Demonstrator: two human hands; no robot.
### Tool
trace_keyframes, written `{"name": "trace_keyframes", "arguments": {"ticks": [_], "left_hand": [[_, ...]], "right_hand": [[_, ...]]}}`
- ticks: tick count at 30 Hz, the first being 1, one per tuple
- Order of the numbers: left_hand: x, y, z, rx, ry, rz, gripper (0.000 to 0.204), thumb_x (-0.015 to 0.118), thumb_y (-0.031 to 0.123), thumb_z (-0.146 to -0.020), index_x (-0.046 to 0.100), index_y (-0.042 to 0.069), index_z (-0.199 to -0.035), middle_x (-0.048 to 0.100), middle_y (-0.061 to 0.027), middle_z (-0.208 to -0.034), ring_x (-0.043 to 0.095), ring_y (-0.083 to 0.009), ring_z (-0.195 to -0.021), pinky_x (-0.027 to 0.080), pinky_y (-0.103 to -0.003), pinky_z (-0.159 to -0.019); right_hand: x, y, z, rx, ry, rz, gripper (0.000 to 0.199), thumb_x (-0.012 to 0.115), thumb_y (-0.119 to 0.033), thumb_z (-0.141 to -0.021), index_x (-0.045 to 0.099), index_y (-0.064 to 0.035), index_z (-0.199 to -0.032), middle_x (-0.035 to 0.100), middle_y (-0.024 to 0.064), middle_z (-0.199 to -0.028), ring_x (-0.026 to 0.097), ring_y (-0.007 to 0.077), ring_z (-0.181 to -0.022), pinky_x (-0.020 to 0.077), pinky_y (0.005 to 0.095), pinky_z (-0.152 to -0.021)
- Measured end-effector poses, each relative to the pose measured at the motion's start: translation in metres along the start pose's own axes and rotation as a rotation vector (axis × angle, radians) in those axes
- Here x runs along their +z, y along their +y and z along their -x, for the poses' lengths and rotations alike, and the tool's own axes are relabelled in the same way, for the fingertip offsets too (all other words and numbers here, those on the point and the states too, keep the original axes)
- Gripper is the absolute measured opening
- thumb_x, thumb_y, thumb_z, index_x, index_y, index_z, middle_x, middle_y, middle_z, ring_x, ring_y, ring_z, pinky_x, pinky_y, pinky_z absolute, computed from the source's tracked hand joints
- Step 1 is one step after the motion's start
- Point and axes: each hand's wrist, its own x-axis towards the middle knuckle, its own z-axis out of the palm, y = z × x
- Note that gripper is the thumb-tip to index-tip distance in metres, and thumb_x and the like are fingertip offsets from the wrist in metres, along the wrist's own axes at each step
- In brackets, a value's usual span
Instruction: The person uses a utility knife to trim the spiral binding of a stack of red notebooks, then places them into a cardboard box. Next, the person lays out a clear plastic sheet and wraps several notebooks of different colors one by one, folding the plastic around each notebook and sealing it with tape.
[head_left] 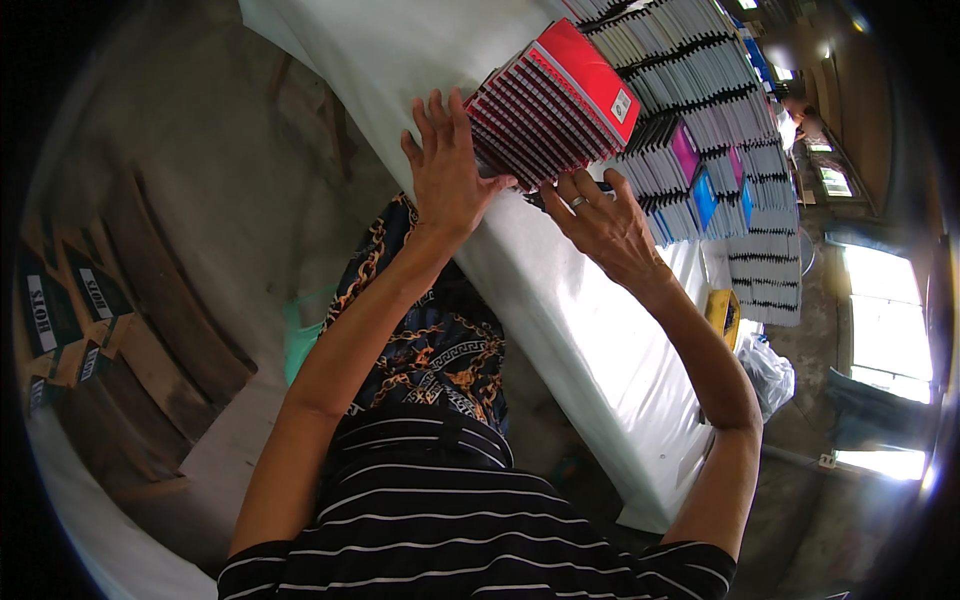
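Observation:
A stack of red spiral-bound notebooks [575, 75] stands on the white-covered table, its bound edges facing me. My left hand [445, 175] is at the stack's left side, fingers stretched and spread, its thumb reaching along the lower front edge. At the front right corner, my right hand [605, 225], with a ring on one finger, is curled round a thin dark pen-like thing [535, 200]. Only short ends of that thing show, so its exact kind is unclear. Both hands are close to the bottom of the stack.
Many stacked notebooks [690, 75] with black bindings fill the table beyond, some with pink and blue covers. A yellow container [722, 312] and a clear plastic bag [765, 375] are at the right. Cardboard boxes [110, 330] lie at the left, below the table [580, 340].

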Motion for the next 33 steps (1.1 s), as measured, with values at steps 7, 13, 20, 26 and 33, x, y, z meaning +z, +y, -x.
{"name": "trace_keyframes", "arguments": {"ticks": [7,13,20,26,33], "left_hand": [[0.001,-0.001,0.001,0.007,0.017,0.008,0.127,0.078,0.059,-0.061,0.008,0.005,-0.151,0.020,-0.0270,-0.152,0.009,-0.0469,-0.143,0.016,-0.066,-0.108],[-0.002,-0.001,0.000,0.032,0.040,0.028,0.125,0.073,0.066,-0.062,0.011,0.004,-0.151,0.021,-0.0279,-0.152,0.010,-0.0489,-0.142,0.017,-0.067,-0.108],[-0.001,0.006,-0.001,0.000,0.035,-0.024,0.125,0.076,0.061,-0.061,0.009,0.006,-0.151,0.020,-0.0271,-0.152,0.011,-0.0514,-0.141,0.019,-0.068,-0.106],[-0.001,0.010,-0.001,-0.008,0.028,-0.015,0.127,0.079,0.057,-0.058,0.007,0.006,-0.151,0.020,-0.0262,-0.152,0.011,-0.0510,-0.141,0.019,-0.068,-0.106],[0.004,0.005,-0.001,0.011,0.044,-0.017,0.127,0.072,0.067,-0.059,0.008,0.006,-0.151,0.020,-0.0270,-0.152,0.011,-0.0511,-0.141,0.018,-0.069,-0.107]], "right_hand": [[0.000,-0.009,-0.008,0.053,-0.105,-0.021,0.019,0.062,-0.019,-0.082,0.062,-0.0067,-0.097,0.060,0.0027,-0.094,0.056,0.0157,-0.090,0.0431,0.0310,-0.072],[-0.014,-0.042,-0.031,0.355,-0.530,-0.104,0.023,0.065,-0.027,-0.081,0.065,-0.0061,-0.091,0.064,0.0077,-0.091,0.061,0.0216,-0.086,0.0464,0.0382,-0.073],[-0.027,0.019,0.006,0.168,-0.054,-0.201,0.041,0.073,-0.020,-0.078,0.058,-0.0088,-0.115,0.058,0.0048,-0.103,0.053,0.0170,-0.105,0.0392,0.0437,-0.097],[-0.004,0.017,0.010,0.002,-0.063,-0.121,0.037,0.067,-0.014,-0.083,0.056,-0.0096,-0.118,0.058,0.0012,-0.103,0.053,0.0134,-0.105,0.0402,0.0374,-0.095],[-0.001,0.009,0.009,-0.010,-0.025,-0.023,0.031,0.065,-0.015,-0.081,0.059,-0.0074,-0.111,0.060,0.0002,-0.098,0.055,0.0131,-0.095,0.0437,0.0312,-0.080]]}}
